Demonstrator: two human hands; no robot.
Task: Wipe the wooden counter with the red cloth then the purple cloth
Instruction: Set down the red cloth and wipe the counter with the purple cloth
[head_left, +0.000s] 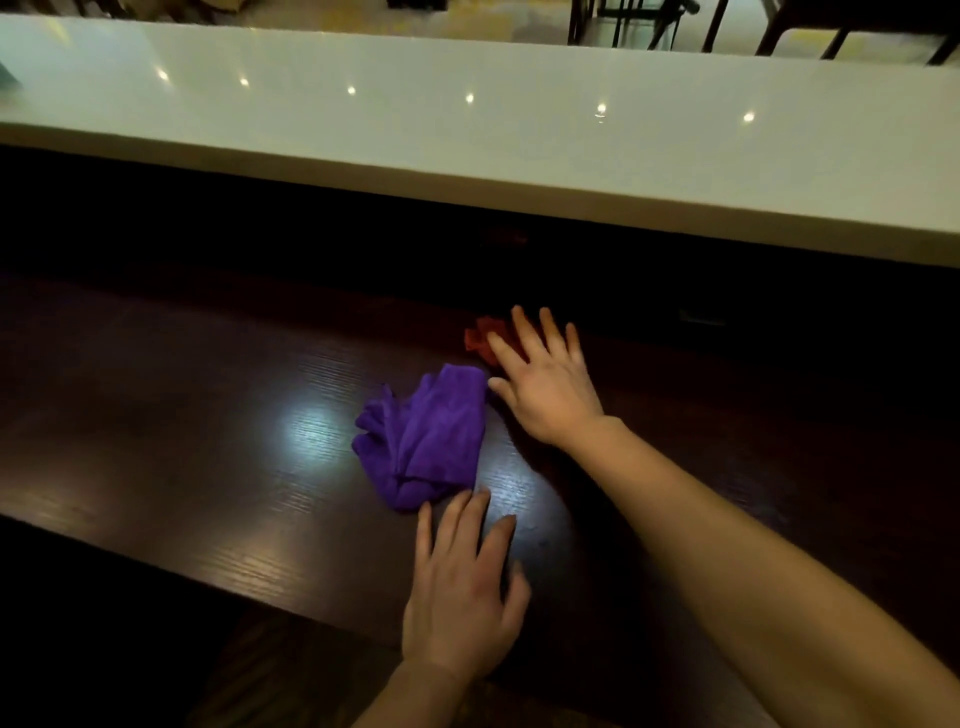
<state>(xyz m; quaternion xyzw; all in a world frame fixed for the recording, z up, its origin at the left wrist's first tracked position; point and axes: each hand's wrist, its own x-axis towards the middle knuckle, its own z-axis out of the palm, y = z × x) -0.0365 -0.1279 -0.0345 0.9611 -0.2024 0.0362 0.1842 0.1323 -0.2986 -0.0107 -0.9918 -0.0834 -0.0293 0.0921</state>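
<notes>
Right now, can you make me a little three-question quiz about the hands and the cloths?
1. True or false: the purple cloth lies crumpled on the wooden counter.
2. Which hand lies spread over the red cloth? A) left hand B) right hand
3. Fill in: the long raised top behind the counter is coloured ____.

Key:
1. True
2. B
3. White
</notes>
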